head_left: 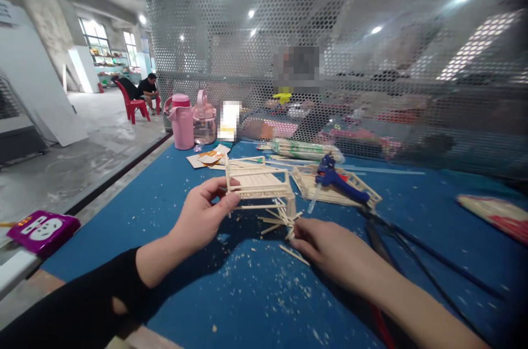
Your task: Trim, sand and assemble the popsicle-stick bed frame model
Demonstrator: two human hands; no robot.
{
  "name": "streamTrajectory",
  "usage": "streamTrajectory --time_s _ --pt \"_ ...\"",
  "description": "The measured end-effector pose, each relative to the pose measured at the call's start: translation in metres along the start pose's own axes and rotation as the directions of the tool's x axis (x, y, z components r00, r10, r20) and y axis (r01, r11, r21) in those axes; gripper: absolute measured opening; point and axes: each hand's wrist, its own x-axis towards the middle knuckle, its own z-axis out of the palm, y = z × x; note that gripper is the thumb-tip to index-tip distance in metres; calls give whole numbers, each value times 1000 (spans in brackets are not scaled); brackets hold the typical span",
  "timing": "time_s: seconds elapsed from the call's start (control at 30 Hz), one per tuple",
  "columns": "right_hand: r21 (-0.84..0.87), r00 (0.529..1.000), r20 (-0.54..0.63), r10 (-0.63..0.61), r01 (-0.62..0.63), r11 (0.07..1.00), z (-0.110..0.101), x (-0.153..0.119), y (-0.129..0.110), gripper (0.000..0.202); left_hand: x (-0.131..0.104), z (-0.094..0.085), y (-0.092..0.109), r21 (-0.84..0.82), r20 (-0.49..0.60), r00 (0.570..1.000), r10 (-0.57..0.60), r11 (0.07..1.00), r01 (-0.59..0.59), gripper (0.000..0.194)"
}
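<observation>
My left hand (208, 209) grips the left end of a small model bed frame (259, 183) made of pale wooden sticks, thumb at the front, and holds it above the blue tabletop (193, 294). Below the model's right end lies a loose heap of short wooden sticks (275, 220). At that heap my right hand (317, 239) has its thumb and fingers pinched together; what sits between the fingertips is too small to make out. One short stick (294, 255) lies by itself just in front of the right fingers.
A blue glue gun (340, 181) rests on a stick-built tray (305, 187), its black cable running right. Behind are a pink thermos (182, 123), a clear bottle (205, 126) and a bagged stick bundle (305, 149). A purple power strip (43, 232) is at left. Perforated metal panels (231, 52) border the back.
</observation>
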Motion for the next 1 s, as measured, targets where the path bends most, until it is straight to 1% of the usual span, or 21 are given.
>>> streamTrajectory --time_s 0.1,0.2,0.27,0.33,0.43,0.5,0.6,0.7,0.8,0.83,0.87,0.9,0.93,0.97,1.0 --pt "14 999 4 -32 32 999 0 2 2 21 0 0 -3 37 -58 998 -8 999 10 27" --pt "40 997 5 -73 73 997 -4 1 5 24 3 -2 -6 121 -130 991 22 993 -6 25" --pt "88 996 12 -91 90 992 -9 -1 10 26 6 -4 -8 201 -150 987 56 979 -25 21" --pt "136 996 8 -85 83 987 -15 -5 18 27 7 -7 -11 288 -151 987 63 958 -17 15" --pt "168 1000 7 -17 16 986 -22 -13 29 22 7 -9 -15 390 -111 994 -1 920 44 10" --pt "191 999 41 -5 -3 982 -25 -19 31 19 4 -9 -15 443 -64 998 -10 896 37 7" --pt "184 995 79 -54 38 982 -25 -25 24 14 2 -9 -14 510 -9 1000 23 860 -15 4" --pt "86 997 55 -51 46 995 -20 -26 12 9 3 -12 -12 540 32 999 5 842 -21 5" --pt "6 998 37 -43 43 999 -13 -23 5 10 1 -17 -8 573 62 998 -7 819 -30 9" --pt "-4 998 36 -48 48 999 -12 -23 5 10 -3 -19 -4 611 47 999 -4 791 -26 14" --pt "-5 998 41 -54 55 998 -12 -22 6 11 -9 -21 0 668 16 1000 9 744 -17 19" --pt "3 997 45 -57 57 998 -14 -22 8 11 -16 -21 5 734 -24 999 34 679 -6 25" --pt "21 997 45 -58 57 998 -17 -23 12 13 -24 -20 10 805 -61 995 73 593 5 29" --pt "44 998 34 -53 52 998 -22 -24 18 14 -32 -17 16 860 -70 990 121 510 -2 28" --pt "72 999 15 -39 38 997 -28 -26 24 16 -39 -12 21 894 -34 987 159 446 -41 23"
